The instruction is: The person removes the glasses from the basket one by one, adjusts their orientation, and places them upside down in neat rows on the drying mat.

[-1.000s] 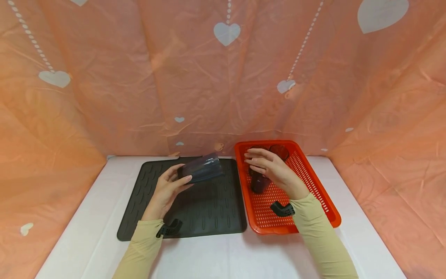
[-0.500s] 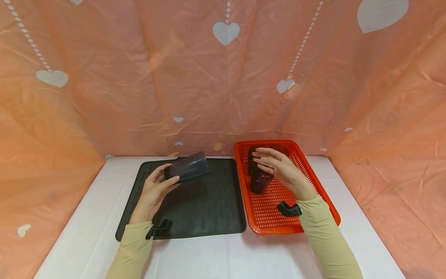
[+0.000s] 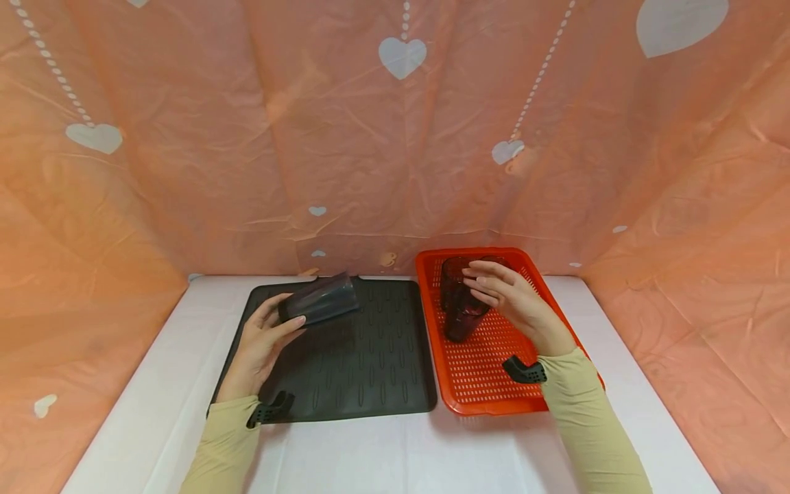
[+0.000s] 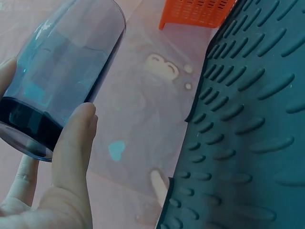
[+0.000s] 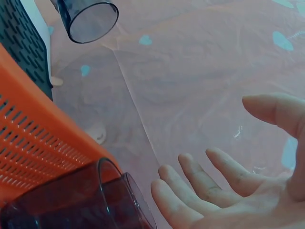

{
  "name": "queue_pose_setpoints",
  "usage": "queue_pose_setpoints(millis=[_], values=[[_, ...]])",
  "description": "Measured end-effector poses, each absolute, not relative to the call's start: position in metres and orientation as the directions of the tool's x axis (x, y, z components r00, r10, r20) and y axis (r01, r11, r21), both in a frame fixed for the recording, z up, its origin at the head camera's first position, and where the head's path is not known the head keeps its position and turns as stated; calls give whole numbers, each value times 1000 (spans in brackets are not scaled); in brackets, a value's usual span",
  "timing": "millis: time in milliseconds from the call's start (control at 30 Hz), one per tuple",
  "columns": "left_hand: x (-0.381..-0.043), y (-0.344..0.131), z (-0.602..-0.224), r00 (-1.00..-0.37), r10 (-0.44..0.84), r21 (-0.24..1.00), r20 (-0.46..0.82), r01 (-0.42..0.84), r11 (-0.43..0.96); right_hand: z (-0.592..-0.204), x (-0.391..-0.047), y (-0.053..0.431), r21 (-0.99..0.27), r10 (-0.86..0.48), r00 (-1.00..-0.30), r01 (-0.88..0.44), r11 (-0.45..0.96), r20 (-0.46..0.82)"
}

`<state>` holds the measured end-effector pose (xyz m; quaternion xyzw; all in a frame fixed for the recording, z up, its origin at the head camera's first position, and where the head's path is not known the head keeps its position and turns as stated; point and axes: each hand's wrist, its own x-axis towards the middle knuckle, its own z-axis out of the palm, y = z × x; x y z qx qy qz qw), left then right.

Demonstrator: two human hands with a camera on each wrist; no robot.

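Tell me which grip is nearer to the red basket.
Right. The right grip is above the red basket; the left grip is farther off, over the dark mat on the basket's left, holding a glass.

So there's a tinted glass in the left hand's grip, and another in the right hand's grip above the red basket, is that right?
Not quite: the right hand has nothing in its grip, as the right wrist view shows. It is above the red basket, and the left hand does hold a tinted glass.
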<state>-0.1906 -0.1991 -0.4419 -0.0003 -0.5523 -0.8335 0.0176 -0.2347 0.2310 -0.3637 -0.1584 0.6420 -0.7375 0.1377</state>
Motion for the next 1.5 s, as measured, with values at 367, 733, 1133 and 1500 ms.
queue_pose_setpoints(millis=[367, 733, 1133, 1500], values=[[-188, -214, -444, -997, -69, 937, 28, 50, -345, -367, -234, 241, -986, -386, -921, 20, -164, 46], [-184, -228, -444, -990, -143, 946, -9, 38, -322, -370, -238, 255, -976, -383, -920, 6, -216, 79], [-177, -236, -444, -976, -205, 952, -66, 0, -305, -373, -240, 259, -988, -333, -942, 6, -154, 46], [-176, -245, -441, -969, -237, 971, -76, -18, -239, -378, -243, 260, -991, -334, -942, 19, -131, 26]])
